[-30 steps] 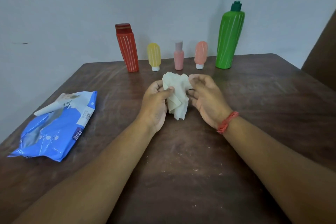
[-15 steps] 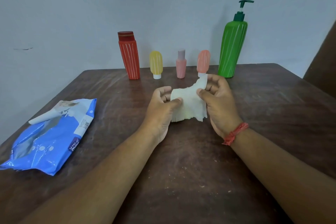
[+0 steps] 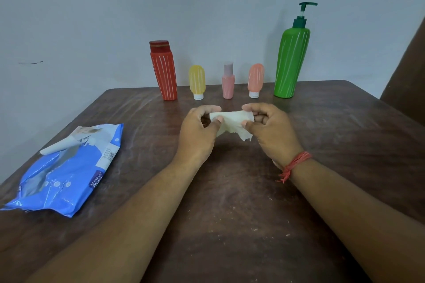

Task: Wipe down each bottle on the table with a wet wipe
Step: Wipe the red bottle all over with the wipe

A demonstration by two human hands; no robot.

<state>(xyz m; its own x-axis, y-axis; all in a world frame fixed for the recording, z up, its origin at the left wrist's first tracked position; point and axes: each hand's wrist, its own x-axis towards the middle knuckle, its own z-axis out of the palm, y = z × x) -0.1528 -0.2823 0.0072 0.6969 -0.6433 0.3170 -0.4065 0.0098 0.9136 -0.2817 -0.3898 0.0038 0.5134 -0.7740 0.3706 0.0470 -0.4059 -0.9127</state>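
**Wet wipe held between both hands, bottles untouched**

We see the left hand (image 3: 197,135) and right hand (image 3: 270,131) at frame centre, each grip pinching one end of the wet wipe (image 3: 232,122), which is stretched between them above the bench (image 3: 333,135). Behind, along the far edge, stand in a row: red bottle (image 3: 163,71), yellow bottle (image 3: 197,81), pink bottle (image 3: 228,81), peach bottle (image 3: 255,80), green pump bottle (image 3: 291,60). The blue wipes pack (image 3: 66,172) lies at lower left.

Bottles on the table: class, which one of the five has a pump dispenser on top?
The tall green bottle, at the right end of the row. It alone carries a dark green pump head; the other four have plain caps.
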